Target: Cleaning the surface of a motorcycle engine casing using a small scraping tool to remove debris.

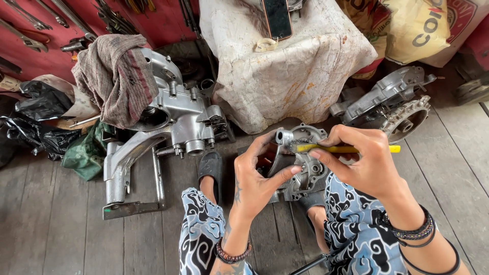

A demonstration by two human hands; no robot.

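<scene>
Head view: left hand gripping a grey engine cover at centre, fingers curled round its edge. Right hand at three o'clock of it, fingers pinched shut on a yellow-handled brush — bristles touching the cover. Larger engine casing at ten o'clock, rag draped over it.

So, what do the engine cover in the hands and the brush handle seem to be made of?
The engine cover looks like cast metal, probably aluminium: dull silver-grey, with moulded ribs and bosses. The brush handle in the right hand looks like yellow plastic, smooth and evenly coloured. The left hand steadies the cover.
</scene>
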